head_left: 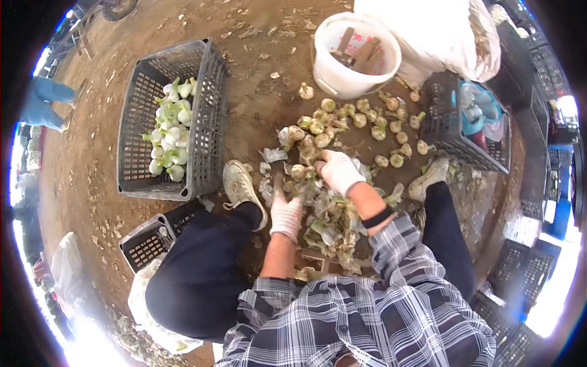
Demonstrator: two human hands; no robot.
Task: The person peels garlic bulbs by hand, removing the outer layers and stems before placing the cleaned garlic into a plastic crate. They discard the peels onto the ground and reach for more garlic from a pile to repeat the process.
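My left hand (286,214), in a white glove with dirt-darkened fingers, reaches into loose papery skins, its fingers apart and partly blurred. Just to the right, my gloved right hand (340,172) has its fingers curled in at the near edge of the pile; whatever they close on is hidden. A garlic bulb (298,172) lies between the hands, its roots and dirty skin showing. Beyond them, several untrimmed garlic bulbs (329,105) are spread over the dirt floor. Peeled garlic skins and leaves (333,229) are heaped under my wrists.
At left, a black crate (208,122) holds cleaned white garlic bulbs (171,137). A white bucket (342,88) containing brownish blocks stands ahead, beside a large white sack (422,33). Another crate (443,113) with plastic bags is at right. A person's blue-trousered legs (49,98) show far left.
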